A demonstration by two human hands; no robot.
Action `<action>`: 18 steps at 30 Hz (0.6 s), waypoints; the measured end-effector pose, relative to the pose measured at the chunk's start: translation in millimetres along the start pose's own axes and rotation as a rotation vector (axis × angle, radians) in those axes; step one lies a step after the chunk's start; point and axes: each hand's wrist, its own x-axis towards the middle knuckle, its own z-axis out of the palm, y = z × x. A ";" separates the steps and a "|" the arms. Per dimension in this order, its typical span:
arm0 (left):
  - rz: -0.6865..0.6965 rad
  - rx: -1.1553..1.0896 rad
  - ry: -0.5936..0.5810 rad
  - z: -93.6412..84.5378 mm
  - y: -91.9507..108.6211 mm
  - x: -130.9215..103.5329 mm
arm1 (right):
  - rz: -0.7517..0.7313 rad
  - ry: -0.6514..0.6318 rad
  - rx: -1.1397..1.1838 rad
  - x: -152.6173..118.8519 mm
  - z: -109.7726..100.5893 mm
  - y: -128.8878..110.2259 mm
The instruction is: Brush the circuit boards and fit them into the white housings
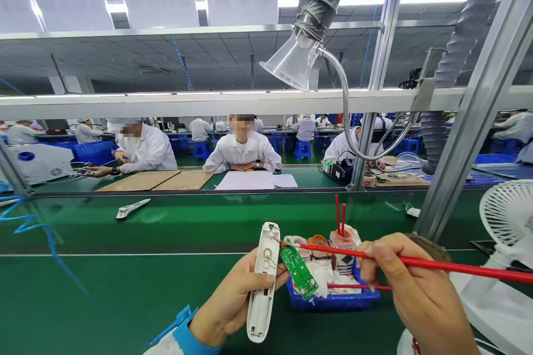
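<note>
My left hand (231, 295) is closed around a long white plastic housing (260, 315), its hollow inner side facing me. A green circuit board (298, 270) hangs at the housing's right side, joined to it by thin wires. Between the thumb and fingers of my right hand (410, 280) is a thin red-handled brush (333, 250), held nearly level. Its tip reaches the gap between the housing's upper end and the board; whether it touches either one I cannot tell. A blue band circles my left wrist.
Behind the board stands a blue basket (333, 303) with bottles, white wipes and red sticks. At right are a white fan (508, 216) and metal post (470, 100). Another white shell (132, 208) lies across the green belt (200, 227). A clear funnel (291, 61) hangs above; co-workers sit opposite.
</note>
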 end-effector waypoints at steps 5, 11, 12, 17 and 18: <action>-0.002 -0.008 -0.014 -3.1 -1.1 1.4 | 0.039 0.049 -0.042 -4.6 -1.9 -6.2; 0.012 -0.009 0.002 -4.2 0.5 2.3 | 0.022 0.003 -0.212 -2.9 -2.2 -9.2; 0.018 -0.008 0.006 -4.6 1.4 2.4 | 0.020 0.002 -0.241 -2.0 -3.4 -9.1; 0.034 -0.042 0.144 -11.9 12.1 9.5 | 0.017 0.147 -0.177 -0.6 -17.7 -5.1; 0.034 -0.058 0.203 -16.5 15.3 13.6 | -0.002 0.179 -0.176 -0.7 -22.0 -3.1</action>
